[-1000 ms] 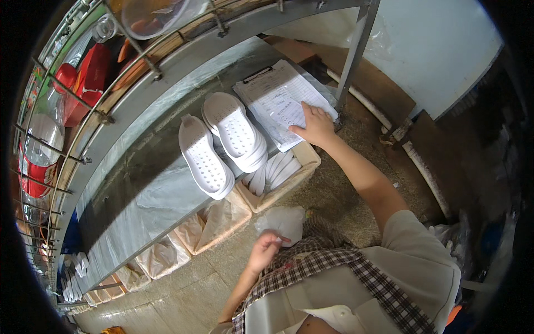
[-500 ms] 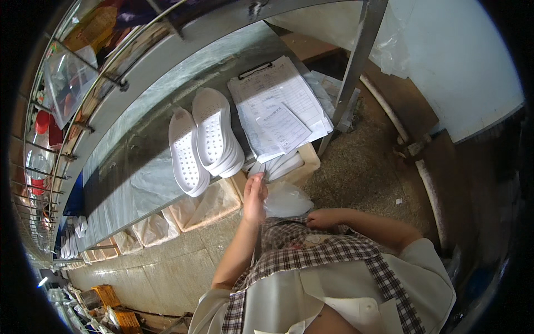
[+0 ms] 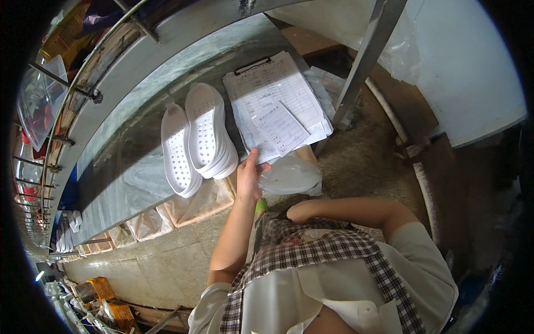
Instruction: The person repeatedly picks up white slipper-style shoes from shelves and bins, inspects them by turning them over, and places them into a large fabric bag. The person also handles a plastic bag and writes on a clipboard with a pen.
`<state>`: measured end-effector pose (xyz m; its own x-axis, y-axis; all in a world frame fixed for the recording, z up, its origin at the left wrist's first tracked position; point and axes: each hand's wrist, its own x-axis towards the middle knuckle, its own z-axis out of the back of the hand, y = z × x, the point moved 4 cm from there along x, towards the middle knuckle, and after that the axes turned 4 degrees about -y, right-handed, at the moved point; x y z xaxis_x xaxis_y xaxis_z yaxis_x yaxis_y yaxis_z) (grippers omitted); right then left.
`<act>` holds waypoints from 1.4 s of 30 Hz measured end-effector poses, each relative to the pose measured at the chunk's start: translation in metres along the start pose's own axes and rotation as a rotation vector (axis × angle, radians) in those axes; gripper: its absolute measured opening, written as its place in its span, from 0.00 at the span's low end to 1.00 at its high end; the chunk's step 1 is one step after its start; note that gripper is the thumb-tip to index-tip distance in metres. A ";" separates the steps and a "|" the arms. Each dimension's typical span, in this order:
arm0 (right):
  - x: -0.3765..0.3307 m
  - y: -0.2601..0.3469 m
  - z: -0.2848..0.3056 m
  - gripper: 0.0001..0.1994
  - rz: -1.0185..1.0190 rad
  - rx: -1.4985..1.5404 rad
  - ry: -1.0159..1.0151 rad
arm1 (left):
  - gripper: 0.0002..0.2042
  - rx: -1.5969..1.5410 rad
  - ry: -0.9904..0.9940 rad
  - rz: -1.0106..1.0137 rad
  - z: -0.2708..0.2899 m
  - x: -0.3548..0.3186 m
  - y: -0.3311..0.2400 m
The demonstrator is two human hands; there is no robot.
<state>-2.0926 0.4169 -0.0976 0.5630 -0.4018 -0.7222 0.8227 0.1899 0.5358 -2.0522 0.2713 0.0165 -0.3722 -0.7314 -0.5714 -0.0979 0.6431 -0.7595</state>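
My left hand (image 3: 248,177) is at the table's front edge, just below the near corner of a clipboard (image 3: 261,67) stacked with printed sheets. Its thumb and fingers are apart; whether the thumb tip touches the sheets is unclear. A small paper slip (image 3: 281,128) lies on top of the stack. Left of that hand stand white shoe soles with holes: a nested stack (image 3: 206,131) and a single sole (image 3: 178,150) beside it. A cloudy plastic bag (image 3: 292,175) sits just right of my left hand. My right hand (image 3: 300,212) rests against my checked apron (image 3: 311,250), its fingers hidden.
The grey table (image 3: 119,172) runs off to the left, with lined bins (image 3: 200,203) below its front edge. A wire rack (image 3: 53,167) rises behind it. A metal post (image 3: 367,64) stands at the right corner, and a pipe (image 3: 386,108) lies beyond.
My left hand has risen toward the clipboard's near corner, and its fingers have spread. My right hand has shifted slightly left along the apron. The view has moved a little.
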 end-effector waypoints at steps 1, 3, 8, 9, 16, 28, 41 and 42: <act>0.008 0.002 0.001 0.09 0.022 -0.073 -0.035 | 0.17 0.022 0.018 -0.023 -0.001 0.003 0.000; 0.027 0.001 -0.002 0.09 0.057 -0.085 -0.046 | 0.13 0.070 0.020 -0.041 -0.001 0.007 0.004; 0.052 -0.008 -0.011 0.09 0.033 -0.109 0.029 | 0.11 0.014 0.060 -0.077 -0.001 -0.008 0.024; 0.051 -0.008 -0.010 0.09 0.030 -0.120 0.039 | 0.11 0.013 0.084 -0.084 0.000 -0.012 0.026; 0.020 0.000 0.003 0.08 0.023 -0.232 0.126 | 0.21 0.018 -0.042 -0.026 0.019 -0.013 0.017; -0.065 -0.016 0.036 0.07 -0.229 0.136 -0.226 | 0.09 0.061 0.062 -0.193 0.012 -0.015 0.002; -0.223 0.006 0.134 0.16 0.291 0.944 -1.537 | 0.10 0.082 0.048 -0.257 0.017 -0.012 0.001; -0.217 -0.005 0.152 0.15 0.288 1.002 -1.524 | 0.10 0.067 0.032 -0.279 0.016 -0.013 0.000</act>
<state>-2.2310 0.3672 0.1224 -0.3579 -0.9288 0.0957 0.0553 0.0813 0.9952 -2.0327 0.2776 0.0192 -0.3682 -0.8698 -0.3284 -0.1399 0.4010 -0.9053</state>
